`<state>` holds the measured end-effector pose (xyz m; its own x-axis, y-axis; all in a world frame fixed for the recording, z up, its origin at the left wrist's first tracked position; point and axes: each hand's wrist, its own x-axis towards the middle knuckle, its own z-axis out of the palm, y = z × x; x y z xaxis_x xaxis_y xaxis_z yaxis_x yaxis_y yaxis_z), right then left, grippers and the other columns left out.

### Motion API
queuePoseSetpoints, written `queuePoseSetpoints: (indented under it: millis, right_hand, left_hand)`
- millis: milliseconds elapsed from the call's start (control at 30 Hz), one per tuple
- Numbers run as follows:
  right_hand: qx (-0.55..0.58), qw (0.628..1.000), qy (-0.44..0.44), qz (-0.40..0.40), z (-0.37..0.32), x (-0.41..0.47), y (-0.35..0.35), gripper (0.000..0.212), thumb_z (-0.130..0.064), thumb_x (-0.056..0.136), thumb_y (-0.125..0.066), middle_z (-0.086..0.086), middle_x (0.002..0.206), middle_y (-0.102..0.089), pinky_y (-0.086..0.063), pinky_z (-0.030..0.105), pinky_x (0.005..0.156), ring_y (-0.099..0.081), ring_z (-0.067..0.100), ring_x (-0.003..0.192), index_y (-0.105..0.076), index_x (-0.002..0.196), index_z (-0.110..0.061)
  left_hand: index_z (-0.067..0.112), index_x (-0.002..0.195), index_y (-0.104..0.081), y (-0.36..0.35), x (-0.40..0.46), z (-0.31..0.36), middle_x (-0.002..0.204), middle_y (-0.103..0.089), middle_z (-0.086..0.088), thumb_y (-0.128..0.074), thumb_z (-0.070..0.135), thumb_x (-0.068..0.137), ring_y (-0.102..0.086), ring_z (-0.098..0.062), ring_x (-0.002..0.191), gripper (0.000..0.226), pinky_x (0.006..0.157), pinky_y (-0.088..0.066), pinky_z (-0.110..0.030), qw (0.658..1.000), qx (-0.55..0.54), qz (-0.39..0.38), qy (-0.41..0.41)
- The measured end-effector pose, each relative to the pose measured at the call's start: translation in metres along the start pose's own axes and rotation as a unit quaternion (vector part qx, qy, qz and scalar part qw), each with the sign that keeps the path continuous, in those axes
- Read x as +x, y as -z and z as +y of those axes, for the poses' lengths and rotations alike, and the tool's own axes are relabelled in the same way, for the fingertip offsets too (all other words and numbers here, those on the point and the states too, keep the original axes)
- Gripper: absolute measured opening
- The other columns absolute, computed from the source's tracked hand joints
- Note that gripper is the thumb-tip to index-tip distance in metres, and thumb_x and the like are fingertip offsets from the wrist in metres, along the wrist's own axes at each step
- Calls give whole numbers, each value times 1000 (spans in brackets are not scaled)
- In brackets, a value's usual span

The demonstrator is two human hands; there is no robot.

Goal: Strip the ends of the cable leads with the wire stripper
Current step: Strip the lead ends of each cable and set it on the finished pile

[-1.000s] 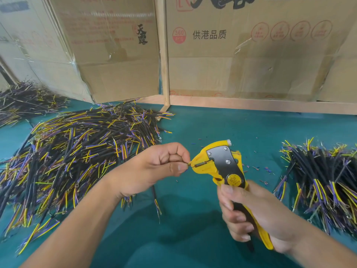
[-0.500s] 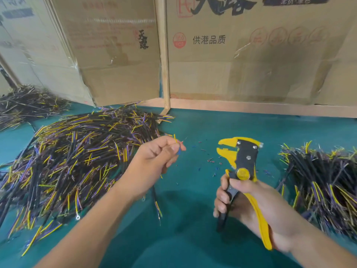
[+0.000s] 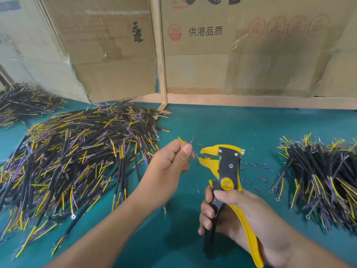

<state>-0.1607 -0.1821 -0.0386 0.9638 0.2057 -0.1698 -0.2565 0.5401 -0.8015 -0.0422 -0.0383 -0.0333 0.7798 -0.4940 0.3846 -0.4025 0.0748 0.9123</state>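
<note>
Left hand (image 3: pixel 170 163) pinches a thin cable (image 3: pixel 185 145), its lead at the stripper's nine o'clock. Right hand (image 3: pixel 237 215) wraps the glossy yellow wire stripper (image 3: pixel 228 167), toothed jaws spread.

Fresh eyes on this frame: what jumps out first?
The yellow and black wire stripper at centre, gripped by the right hand, with its jaws open toward the thin leads pinched in the left hand. Next, the big heap of black cables with yellow and purple leads at left, and a smaller cable pile at right, on the teal table. Cardboard boxes wall off the back.
</note>
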Motion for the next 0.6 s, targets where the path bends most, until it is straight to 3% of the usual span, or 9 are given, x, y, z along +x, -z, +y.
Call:
queuePoseSetpoints:
  millis: [100, 233, 367, 500, 600]
  right_hand:
    - [16, 1000, -2, -13, 4, 2, 1, 25, -20, 72, -75, 18, 73, -48, -52, 50, 71, -52, 33, 65, -63, 84, -2]
    - [44, 998, 14, -36, 8, 5, 1, 22, -20, 74, -74, 18, 73, -48, -52, 51, 71, -52, 33, 65, -63, 84, -3]
    - [66, 995, 34, -61, 9, 5, 1, 21, -18, 78, -72, 16, 75, -47, -52, 50, 74, -52, 33, 67, -60, 87, -3]
    - [71, 994, 39, -74, 9, 5, 1, 22, -18, 80, -72, 17, 75, -46, -52, 50, 75, -52, 33, 67, -59, 88, -3]
    - [67, 994, 38, -76, 10, 5, 1, 22, -18, 79, -72, 17, 74, -47, -52, 50, 74, -52, 33, 67, -59, 87, -3]
  left_hand:
    - [30, 80, -60, -1, 0, 0, 58, -31, 12, -45, 35, 98, -22, -10, 53, 24, 47, -22, -21, 1000, -28, -7, 6]
    - [24, 85, -54, -5, -3, 1, 61, -30, 7, -45, 33, 101, -22, -11, 54, 21, 48, -24, -17, 998, -51, -26, -7]
    - [14, 91, -45, -10, -6, 1, 62, -29, -2, -40, 28, 104, -24, -11, 55, 19, 50, -25, -18, 999, -28, -37, -21]
    - [15, 92, -43, -13, -9, 2, 60, -32, 4, -39, 25, 105, -27, -9, 54, 17, 52, -29, -15, 999, -14, -26, -31]
    - [19, 89, -43, -14, -9, 2, 60, -28, -6, -40, 26, 104, -27, -11, 53, 16, 51, -28, -18, 999, -15, -15, -32]
